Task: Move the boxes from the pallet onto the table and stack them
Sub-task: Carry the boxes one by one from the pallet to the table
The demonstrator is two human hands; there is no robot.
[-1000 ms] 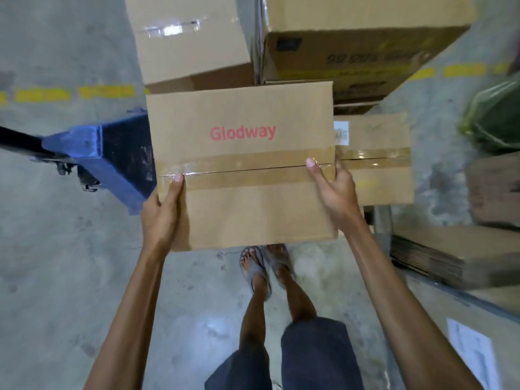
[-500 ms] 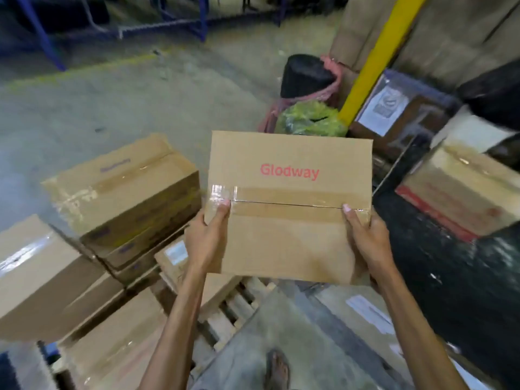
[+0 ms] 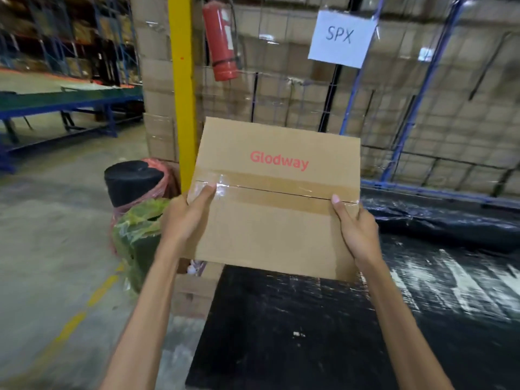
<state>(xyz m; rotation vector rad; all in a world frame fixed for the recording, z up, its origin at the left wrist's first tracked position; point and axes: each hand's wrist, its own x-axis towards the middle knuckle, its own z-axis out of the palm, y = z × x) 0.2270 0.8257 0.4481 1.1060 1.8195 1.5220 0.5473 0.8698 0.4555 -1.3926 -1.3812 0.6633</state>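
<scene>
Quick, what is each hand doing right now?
Left hand: grips the Glodway box at its left edge.
Right hand: grips the same box at its right edge.

— Light?
— Dim, warm, from overhead. There's glare on the tape [image 3: 222, 187] at the left hand [image 3: 185, 218] thumb, and white streaks on the black wrap [image 3: 450, 277] right of the right hand [image 3: 357, 229].
— Sharpness?
— The box [image 3: 275, 229] between the hands is fairly sharp, print readable. The floor [image 3: 56, 249] left of the left hand is smeared, and the racks [image 3: 70, 38] far beyond it are soft. Straight lines bow toward the edges.
</scene>
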